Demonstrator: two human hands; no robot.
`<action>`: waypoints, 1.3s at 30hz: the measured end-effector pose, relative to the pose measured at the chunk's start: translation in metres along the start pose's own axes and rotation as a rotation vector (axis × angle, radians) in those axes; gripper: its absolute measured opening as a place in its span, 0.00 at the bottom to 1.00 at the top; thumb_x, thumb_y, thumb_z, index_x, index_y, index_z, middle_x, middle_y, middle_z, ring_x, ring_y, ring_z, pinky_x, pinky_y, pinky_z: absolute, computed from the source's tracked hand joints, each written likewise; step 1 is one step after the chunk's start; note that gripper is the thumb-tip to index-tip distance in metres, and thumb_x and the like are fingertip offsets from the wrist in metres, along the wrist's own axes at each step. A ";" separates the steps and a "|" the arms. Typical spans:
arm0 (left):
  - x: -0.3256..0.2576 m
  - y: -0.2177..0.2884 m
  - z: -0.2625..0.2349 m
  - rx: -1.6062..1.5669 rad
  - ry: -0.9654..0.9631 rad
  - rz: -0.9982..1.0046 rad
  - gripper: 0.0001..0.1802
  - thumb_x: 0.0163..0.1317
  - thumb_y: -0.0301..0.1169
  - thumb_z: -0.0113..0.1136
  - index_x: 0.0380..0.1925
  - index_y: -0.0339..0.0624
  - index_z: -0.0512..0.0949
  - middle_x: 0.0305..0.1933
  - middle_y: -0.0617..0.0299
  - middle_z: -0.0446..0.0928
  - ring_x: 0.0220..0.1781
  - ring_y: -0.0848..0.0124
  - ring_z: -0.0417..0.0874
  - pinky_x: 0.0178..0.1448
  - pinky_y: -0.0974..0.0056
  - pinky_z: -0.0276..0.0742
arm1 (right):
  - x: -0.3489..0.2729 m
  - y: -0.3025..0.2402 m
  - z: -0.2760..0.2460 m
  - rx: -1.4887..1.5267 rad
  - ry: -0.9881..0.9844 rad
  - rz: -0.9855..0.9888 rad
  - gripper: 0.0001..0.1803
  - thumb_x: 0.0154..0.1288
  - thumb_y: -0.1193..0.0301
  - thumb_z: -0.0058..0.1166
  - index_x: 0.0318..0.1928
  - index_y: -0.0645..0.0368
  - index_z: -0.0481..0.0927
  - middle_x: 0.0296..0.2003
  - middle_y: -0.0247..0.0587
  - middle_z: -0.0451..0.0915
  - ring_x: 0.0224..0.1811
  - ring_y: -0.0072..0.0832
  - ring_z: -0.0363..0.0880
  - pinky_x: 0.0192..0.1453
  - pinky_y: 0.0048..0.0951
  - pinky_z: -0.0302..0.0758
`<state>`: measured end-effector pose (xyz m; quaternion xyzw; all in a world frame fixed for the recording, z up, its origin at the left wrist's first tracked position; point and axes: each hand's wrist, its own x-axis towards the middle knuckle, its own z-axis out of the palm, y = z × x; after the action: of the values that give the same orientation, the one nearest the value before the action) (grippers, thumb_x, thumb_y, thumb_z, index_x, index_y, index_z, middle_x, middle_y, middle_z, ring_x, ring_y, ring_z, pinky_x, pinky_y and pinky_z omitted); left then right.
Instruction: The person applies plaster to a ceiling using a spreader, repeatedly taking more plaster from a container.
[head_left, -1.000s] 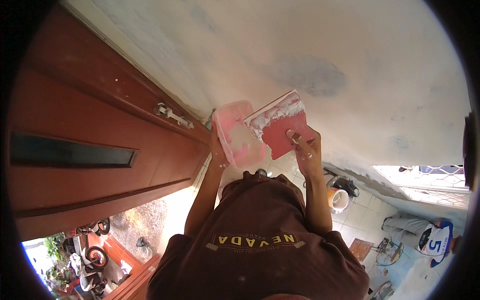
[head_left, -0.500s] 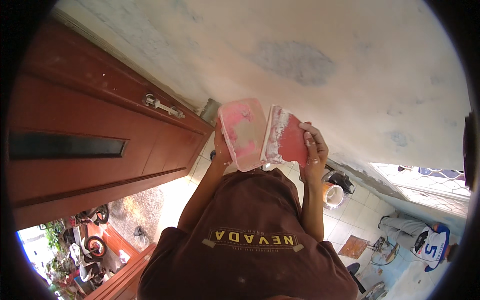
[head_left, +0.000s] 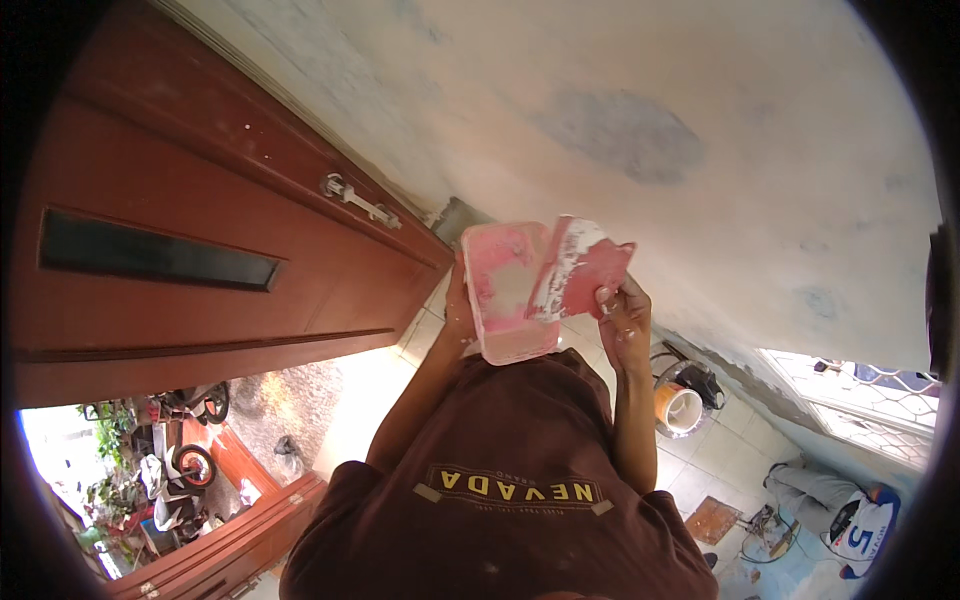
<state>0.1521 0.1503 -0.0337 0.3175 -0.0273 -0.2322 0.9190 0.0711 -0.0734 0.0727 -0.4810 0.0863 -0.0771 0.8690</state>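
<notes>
My left hand (head_left: 458,308) is closed on the left side of a shallow pink plastic tub (head_left: 519,357). Smears of beige putty coat the inside of the tub. In my right hand (head_left: 626,326), a flat red putty spreader (head_left: 598,277) is pinched by its lower right part. White putty lies thick along the spreader's left edge, which overlaps the tub's right rim. Bits of putty stick to my right fingers. Some fingers of my left hand are hidden behind the tub.
A patchy plastered wall (head_left: 760,170) rises ahead, and a red-brown door (head_left: 170,200) with a silver handle (head_left: 360,202) stands at left. On the tiled floor at right is a white-and-orange bucket (head_left: 680,409). A person (head_left: 850,515) is low down at far right, near cables.
The spreader has tilted, its top leaning right, and now overlaps the tub's right rim. Both hands sit slightly lower in view. The view has shifted, so the door appears farther right.
</notes>
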 end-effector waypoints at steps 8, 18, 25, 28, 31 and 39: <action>-0.005 0.009 0.019 0.045 0.015 -0.366 0.39 0.80 0.60 0.38 0.71 0.36 0.69 0.65 0.52 0.78 0.64 0.63 0.80 0.69 0.57 0.78 | -0.015 -0.013 -0.029 -0.264 0.252 0.050 0.10 0.77 0.68 0.58 0.50 0.62 0.79 0.40 0.32 0.83 0.40 0.15 0.76 0.43 0.20 0.70; 0.001 0.003 0.015 0.135 -0.151 -0.679 0.37 0.81 0.57 0.39 0.72 0.37 0.67 0.68 0.53 0.75 0.68 0.64 0.77 0.72 0.58 0.74 | -0.004 -0.041 -0.035 -0.617 0.243 -0.104 0.13 0.73 0.68 0.64 0.46 0.67 0.81 0.33 0.35 0.85 0.33 0.16 0.78 0.38 0.22 0.74; -0.026 0.004 0.046 0.329 -0.206 -0.646 0.41 0.80 0.58 0.40 0.78 0.38 0.57 0.76 0.54 0.67 0.75 0.64 0.70 0.77 0.60 0.67 | -0.009 -0.033 -0.036 -0.659 0.363 -0.146 0.10 0.73 0.70 0.64 0.45 0.67 0.83 0.33 0.32 0.84 0.34 0.13 0.76 0.40 0.19 0.73; -0.035 -0.006 0.037 0.275 -0.205 -0.677 0.41 0.80 0.58 0.39 0.79 0.38 0.55 0.78 0.54 0.65 0.77 0.65 0.67 0.79 0.60 0.63 | -0.009 -0.031 -0.030 -0.619 0.412 -0.153 0.12 0.73 0.69 0.64 0.46 0.67 0.84 0.32 0.30 0.83 0.34 0.12 0.75 0.39 0.18 0.72; -0.043 -0.010 0.045 0.231 -0.273 -0.649 0.41 0.81 0.57 0.40 0.79 0.38 0.54 0.78 0.55 0.64 0.77 0.65 0.67 0.80 0.60 0.62 | -0.005 -0.022 -0.032 -0.575 0.454 -0.214 0.13 0.74 0.67 0.64 0.46 0.67 0.84 0.31 0.29 0.83 0.33 0.12 0.75 0.39 0.18 0.71; -0.039 -0.001 0.009 0.357 -0.184 -0.671 0.40 0.80 0.57 0.43 0.77 0.36 0.57 0.76 0.55 0.67 0.74 0.65 0.71 0.78 0.60 0.65 | 0.028 0.006 -0.041 -0.350 0.708 -0.344 0.17 0.78 0.63 0.58 0.49 0.68 0.81 0.40 0.37 0.82 0.41 0.18 0.75 0.46 0.22 0.73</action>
<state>0.1150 0.1618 -0.0232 0.4415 -0.0440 -0.5389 0.7160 0.0892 -0.1104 0.0441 -0.5724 0.3093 -0.3654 0.6657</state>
